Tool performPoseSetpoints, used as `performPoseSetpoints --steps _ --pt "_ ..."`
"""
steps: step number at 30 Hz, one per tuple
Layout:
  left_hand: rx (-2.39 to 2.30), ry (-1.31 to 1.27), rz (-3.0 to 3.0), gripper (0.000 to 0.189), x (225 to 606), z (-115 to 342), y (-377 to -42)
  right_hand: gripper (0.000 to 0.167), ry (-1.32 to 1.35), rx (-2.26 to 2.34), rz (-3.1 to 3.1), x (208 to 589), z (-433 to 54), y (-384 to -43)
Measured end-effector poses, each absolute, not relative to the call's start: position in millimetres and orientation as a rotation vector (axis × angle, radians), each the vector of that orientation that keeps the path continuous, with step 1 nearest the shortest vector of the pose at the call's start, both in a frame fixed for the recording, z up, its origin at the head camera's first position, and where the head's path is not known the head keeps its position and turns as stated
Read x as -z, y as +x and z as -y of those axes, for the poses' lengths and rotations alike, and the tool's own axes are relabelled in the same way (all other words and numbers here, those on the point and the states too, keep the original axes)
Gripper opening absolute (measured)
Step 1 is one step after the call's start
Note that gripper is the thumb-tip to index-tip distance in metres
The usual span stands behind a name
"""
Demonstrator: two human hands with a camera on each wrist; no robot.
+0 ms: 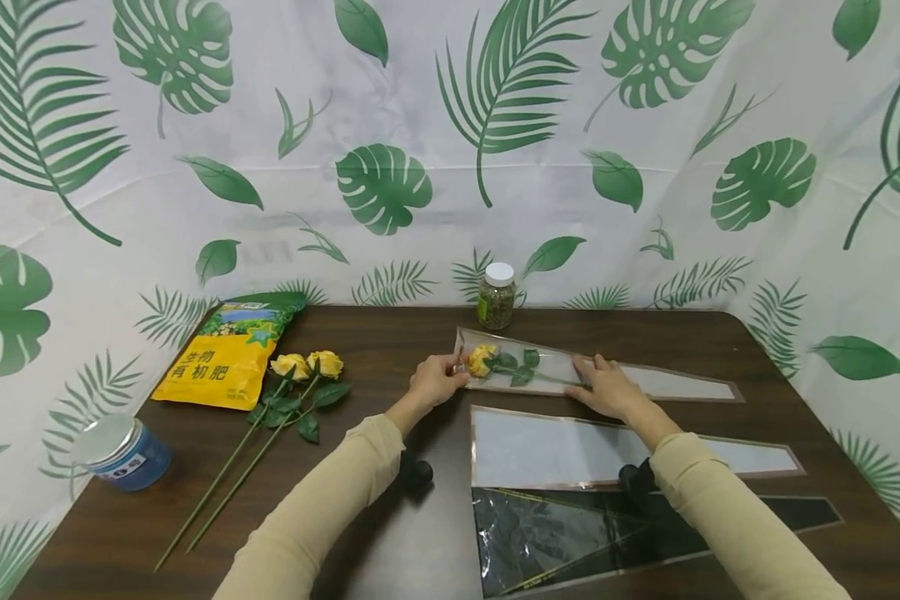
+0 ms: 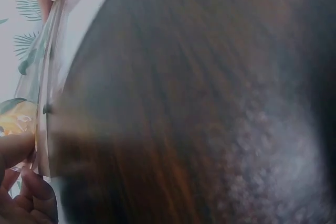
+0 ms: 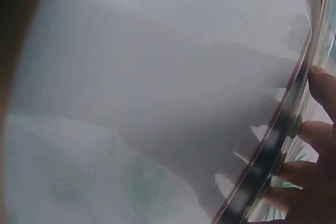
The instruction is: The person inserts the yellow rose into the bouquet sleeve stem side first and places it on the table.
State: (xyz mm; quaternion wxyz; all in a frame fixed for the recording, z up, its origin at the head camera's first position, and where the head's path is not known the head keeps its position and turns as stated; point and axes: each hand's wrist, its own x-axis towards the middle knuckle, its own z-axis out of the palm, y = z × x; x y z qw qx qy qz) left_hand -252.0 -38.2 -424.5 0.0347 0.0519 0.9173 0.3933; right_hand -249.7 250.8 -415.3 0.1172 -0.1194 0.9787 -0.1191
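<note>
A yellow artificial-looking rose (image 1: 482, 360) lies within the outline of a clear, tapered flower sleeve (image 1: 682, 382), its bloom at the wide end and its leafy stem running toward the narrow end; whether the film fully covers it I cannot tell. Both sit toward the back of the dark wood-grain table (image 1: 390, 329).

The left hand (image 1: 436, 382) reaches forward to the wide end, just beside the bloom, thumb and fingers drawn together — clamped on the sleeve's edge, as the left wrist view also shows. The right hand (image 1: 609, 389) lies palm down farther along the sleeve, its arm reaching in from the right; the fingers are spread apart and their tips rest at the sleeve over the stem's end, with no grip closed round it. Both forearms wear cream sleeves.

Nearer the person lie a second, white-looking tapered sleeve (image 1: 547, 450) and then a black one (image 1: 547, 533) with gold lines, partly behind the right arm. Behind the rose stands a white-lidded jar (image 1: 497, 302) of granular contents.

To the left, two more yellow roses (image 1: 306, 367) lie with stems toward the near edge — beside a yellow-and-green fertilizer bag (image 1: 221, 354) and a blue round container (image 1: 138, 467). A leaf-printed cloth (image 1: 540, 187) hangs behind.
</note>
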Motion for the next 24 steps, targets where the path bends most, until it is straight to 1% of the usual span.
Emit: performPoseSetpoints --steps 2,7,11,16,19,21,24 --pt "-1.187 0.146 -2.814 0.012 426.1 38.8 -251.4 0.072 -0.317 0.325 -2.831 416.1 -250.6 -248.8" --pt "-1.202 0.124 -2.783 0.022 427.2 41.2 -252.3 0.072 -0.272 0.327 -2.792 420.3 -249.1 -250.1" --pt "-1.273 0.118 -2.706 0.022 427.7 43.0 -254.3 0.072 -0.245 0.362 -2.756 422.9 -247.9 -250.8" --pt "-1.32 0.143 -2.667 0.037 425.6 49.2 -249.9 0.074 -0.239 0.432 -2.775 427.1 -251.0 -252.5" --pt "-1.433 0.154 -2.652 0.044 421.8 58.9 -237.4 0.072 -0.355 0.485 -2.889 422.4 -250.1 -245.4" --pt "-1.572 0.15 -2.554 0.044 419.7 66.2 -224.7 0.067 -0.505 0.532 -2.969 415.6 -245.8 -234.7" --pt "-1.779 0.093 -2.222 0.043 416.8 74.4 -202.6 0.057 -0.789 0.574 -3.002 404.9 -233.1 -213.5"
